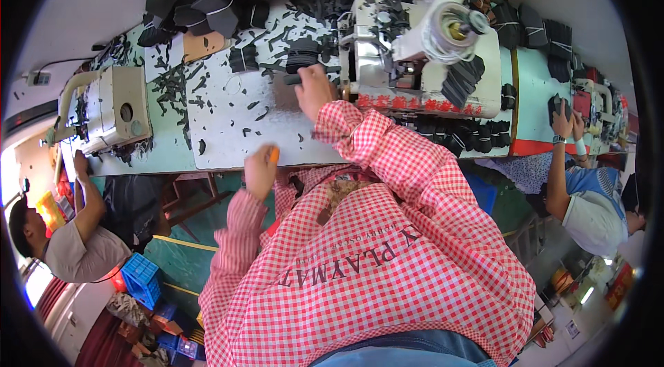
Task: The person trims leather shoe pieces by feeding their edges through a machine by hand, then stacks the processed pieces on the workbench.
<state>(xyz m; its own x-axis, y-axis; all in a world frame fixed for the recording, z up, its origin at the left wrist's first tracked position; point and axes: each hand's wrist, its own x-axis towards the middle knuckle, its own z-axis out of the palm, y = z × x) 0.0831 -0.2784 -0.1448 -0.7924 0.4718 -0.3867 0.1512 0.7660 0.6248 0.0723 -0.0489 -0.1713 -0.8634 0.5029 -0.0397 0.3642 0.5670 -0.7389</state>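
My right hand (pixel 315 89) reaches over the white worktop (pixel 225 125), its fingers closed on a dark flat piece (pixel 292 80) that shows beside the fingertips. Just beyond it stands a stack of black pieces (pixel 302 54). To the right of this hand is a cream sewing-type machine (pixel 366 56) with a white thread cone holder. Near the table's front edge, my left hand (pixel 259 172) hovers with its fingers curled in. An orange cover (pixel 274 154) sits on one of its fingertips. The inside of the left hand is hidden.
Black scraps (pixel 197 83) litter the worktop. Bundled black pieces (pixel 243 58) and larger piles (pixel 214 11) line the back. Another machine (pixel 114 114) stands at left. Co-workers sit at both sides, one with hands (pixel 564 125) at another machine. A blue crate (pixel 140 280) is on the floor.
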